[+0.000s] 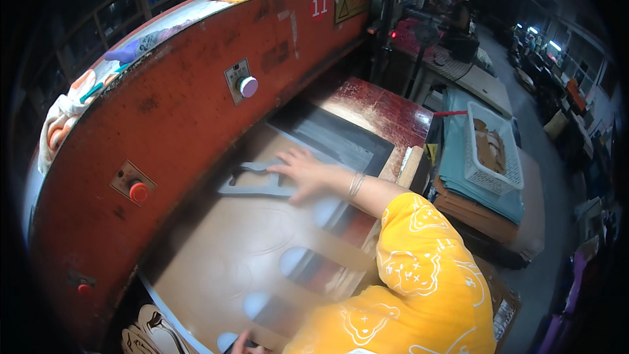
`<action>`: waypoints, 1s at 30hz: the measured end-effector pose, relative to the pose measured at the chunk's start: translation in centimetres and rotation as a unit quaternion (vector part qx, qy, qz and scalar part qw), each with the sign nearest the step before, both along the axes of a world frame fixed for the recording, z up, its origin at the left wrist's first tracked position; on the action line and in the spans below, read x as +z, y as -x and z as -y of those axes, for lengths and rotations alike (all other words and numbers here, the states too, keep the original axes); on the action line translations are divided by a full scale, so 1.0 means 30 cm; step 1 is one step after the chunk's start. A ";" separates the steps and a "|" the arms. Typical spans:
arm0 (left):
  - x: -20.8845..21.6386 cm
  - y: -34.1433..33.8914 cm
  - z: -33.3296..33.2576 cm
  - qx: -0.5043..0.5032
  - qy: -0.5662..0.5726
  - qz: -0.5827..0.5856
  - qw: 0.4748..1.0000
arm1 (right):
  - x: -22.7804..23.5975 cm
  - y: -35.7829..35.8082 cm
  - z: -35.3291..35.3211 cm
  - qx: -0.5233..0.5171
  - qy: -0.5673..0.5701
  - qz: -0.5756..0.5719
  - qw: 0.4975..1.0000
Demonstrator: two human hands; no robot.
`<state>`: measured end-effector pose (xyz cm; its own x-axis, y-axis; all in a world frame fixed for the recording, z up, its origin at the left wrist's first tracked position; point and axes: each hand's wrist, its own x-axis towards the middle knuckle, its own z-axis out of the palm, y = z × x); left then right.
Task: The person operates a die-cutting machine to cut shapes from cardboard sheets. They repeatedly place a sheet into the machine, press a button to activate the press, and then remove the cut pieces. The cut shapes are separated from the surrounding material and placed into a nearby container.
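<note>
My right hand (pixel 304 172) reaches across a brown sheet (pixel 216 242) on the press bed. Its fingers and thumb are spread across one end of a grey metal cutting die (pixel 259 187), gripping its edges. The die lies flat on the sheet, close to the red press beam. Faint curved outlines mark the sheet, and a row of rounded cutouts runs along its near right side. Only a few fingers of my left hand (pixel 247 344) show at the bottom edge. They are bent around something dark that I cannot make out.
The red press beam (pixel 190 85) spans the far left, with a red button (pixel 138 191) and a pale knob (pixel 248 86). On the right, a white basket (pixel 495 177) with brown pieces rests on stacked blue-green sheets (pixel 458 164). Cut pieces (pixel 157 328) lie at bottom left.
</note>
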<state>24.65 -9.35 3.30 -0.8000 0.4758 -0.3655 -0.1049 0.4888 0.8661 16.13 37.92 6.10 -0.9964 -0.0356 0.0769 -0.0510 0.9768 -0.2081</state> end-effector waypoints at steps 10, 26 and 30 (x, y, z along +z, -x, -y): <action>-0.158 -0.206 0.302 0.471 0.058 -0.258 0.842 | 0.019 -0.323 -0.294 -0.162 0.161 -0.022 0.973; -0.257 0.051 0.296 0.364 -0.011 -0.260 0.895 | -0.044 -0.610 -0.339 -0.139 0.287 0.177 0.931; -0.248 -0.079 0.465 0.463 -0.006 -0.275 0.843 | -0.012 -0.778 -0.302 0.092 0.368 0.262 0.888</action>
